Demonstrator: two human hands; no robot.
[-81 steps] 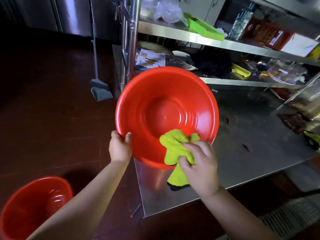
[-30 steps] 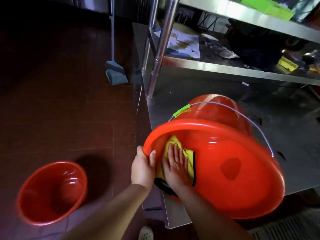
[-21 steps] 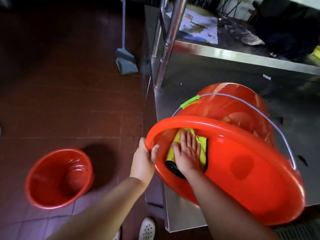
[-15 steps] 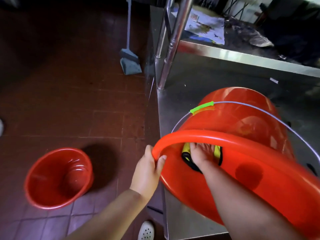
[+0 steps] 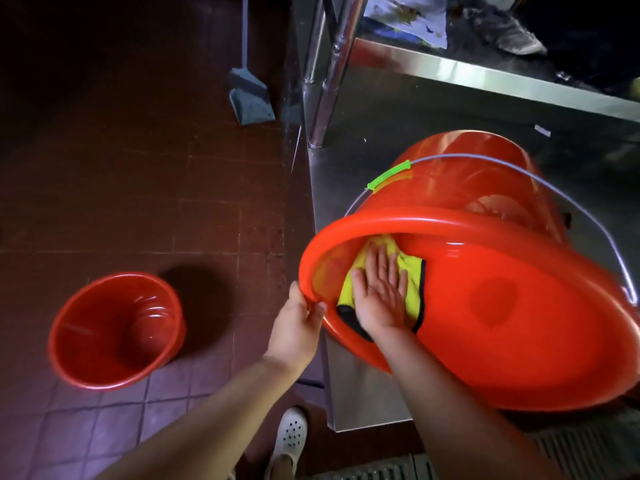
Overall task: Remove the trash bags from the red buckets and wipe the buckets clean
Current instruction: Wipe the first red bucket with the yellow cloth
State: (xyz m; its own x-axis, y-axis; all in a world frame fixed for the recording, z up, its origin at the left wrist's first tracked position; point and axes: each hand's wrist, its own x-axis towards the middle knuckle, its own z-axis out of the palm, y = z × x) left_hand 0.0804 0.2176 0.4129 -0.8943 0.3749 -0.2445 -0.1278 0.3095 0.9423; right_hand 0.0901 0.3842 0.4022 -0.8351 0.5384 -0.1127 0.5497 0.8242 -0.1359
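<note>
While the right hand [image 5: 381,292] presses flat, fingers spread, on a yellow cloth [image 5: 410,271] against the inner wall of a red bucket [image 5: 502,306], the left hand [image 5: 298,323] pinches the rim, thumb inside, likely to steady it for wiping. That bucket lies tipped on a steel table [image 5: 363,393], mouth toward the person. Both forearms reach forward. A second red bucket [image 5: 114,330] stands upright on the tiled floor [image 5: 138,202], well apart.

We look steeply down from a single head-worn wide-angle camera, close above the steel table's [image 5: 349,396] near left corner, facing forward across it, with tiled floor [image 5: 145,188] spreading to its left.
</note>
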